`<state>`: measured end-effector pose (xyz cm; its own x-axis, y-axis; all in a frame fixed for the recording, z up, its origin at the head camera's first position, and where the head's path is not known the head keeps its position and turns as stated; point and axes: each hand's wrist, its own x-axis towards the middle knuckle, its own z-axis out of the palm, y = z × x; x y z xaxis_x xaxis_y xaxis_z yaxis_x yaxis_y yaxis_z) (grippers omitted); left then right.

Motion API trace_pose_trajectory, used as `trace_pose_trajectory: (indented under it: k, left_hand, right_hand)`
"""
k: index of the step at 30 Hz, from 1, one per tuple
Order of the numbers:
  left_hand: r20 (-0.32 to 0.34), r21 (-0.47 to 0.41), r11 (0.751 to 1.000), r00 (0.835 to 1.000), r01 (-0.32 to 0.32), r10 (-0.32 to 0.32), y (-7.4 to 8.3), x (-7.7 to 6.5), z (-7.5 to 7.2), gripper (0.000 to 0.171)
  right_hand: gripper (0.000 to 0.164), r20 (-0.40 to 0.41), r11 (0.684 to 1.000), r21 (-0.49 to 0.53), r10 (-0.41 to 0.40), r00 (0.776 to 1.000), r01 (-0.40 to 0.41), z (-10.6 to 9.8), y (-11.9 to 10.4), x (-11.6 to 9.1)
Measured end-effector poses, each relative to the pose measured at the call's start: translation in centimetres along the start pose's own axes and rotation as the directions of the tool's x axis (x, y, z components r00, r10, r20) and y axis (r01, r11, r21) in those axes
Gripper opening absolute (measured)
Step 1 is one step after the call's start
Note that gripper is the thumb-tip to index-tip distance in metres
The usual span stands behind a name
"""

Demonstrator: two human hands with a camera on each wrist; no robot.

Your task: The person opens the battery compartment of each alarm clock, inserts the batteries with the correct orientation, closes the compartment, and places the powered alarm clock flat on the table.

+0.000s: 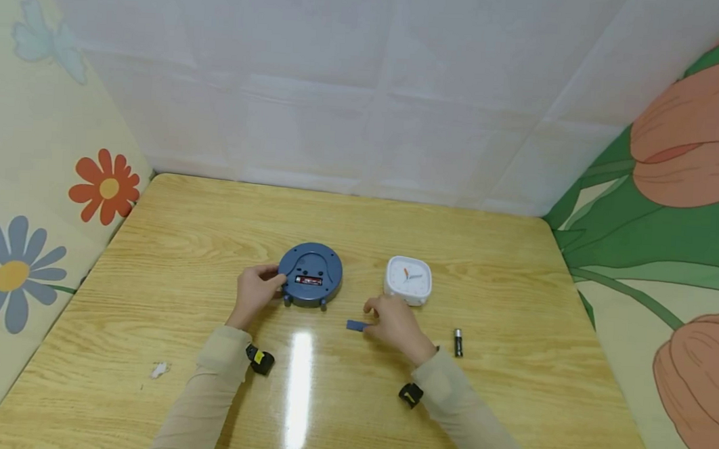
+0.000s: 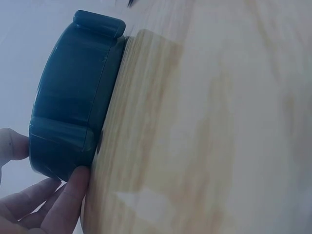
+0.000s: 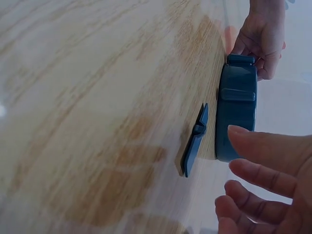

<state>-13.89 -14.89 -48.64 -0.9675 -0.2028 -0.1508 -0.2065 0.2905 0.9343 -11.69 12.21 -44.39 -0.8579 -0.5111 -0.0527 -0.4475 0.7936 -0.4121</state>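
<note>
A round blue alarm clock (image 1: 328, 267) lies face down on the table, its small feet toward me. In its open battery compartment a dark battery (image 1: 309, 281) shows. My left hand (image 1: 253, 292) grips the clock's left edge, thumb on the back and fingers at the side, as the left wrist view also shows. The small blue battery cover (image 3: 193, 147) lies on the table just right of the clock. Over it hovers my right hand (image 1: 395, 325), thumb and fingers spread apart with nothing between them in the right wrist view.
Behind my right hand stands a small white clock (image 1: 408, 274), dial up. A loose battery (image 1: 458, 343) lies farther right. On the left of the wooden table (image 1: 213, 223) is a white scrap (image 1: 159, 370). A white sheet (image 1: 316, 114) hangs behind the far edge.
</note>
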Motion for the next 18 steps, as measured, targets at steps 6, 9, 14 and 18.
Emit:
trace_pose_trajectory:
  k: [6,9,14,18]
  left_hand:
    - [0.000,-0.010,1.000,1.000,0.010,-0.010,0.0,0.1,0.1,0.036]
    - [0.003,-0.020,1.000,1.000,0.016,-0.016,-0.1,0.1,0.1,0.036]
    - [0.007,-0.029,0.999,1.000,0.021,-0.021,-0.1,0.1,0.1,0.036]
    - [0.010,-0.031,0.999,1.000,0.021,-0.020,0.0,0.1,0.1,0.036]
  right_hand:
    - [0.029,0.002,0.999,-0.033,-0.006,1.000,0.006,0.5,0.1,0.0]
    - [0.028,0.010,0.998,-0.063,-0.002,1.000,0.003,0.7,0.1,-0.1]
    - [0.025,0.034,0.996,-0.088,0.016,0.999,-0.012,1.1,0.0,0.0]
    - [0.023,0.037,0.995,-0.097,0.009,0.999,-0.006,1.4,0.1,0.2]
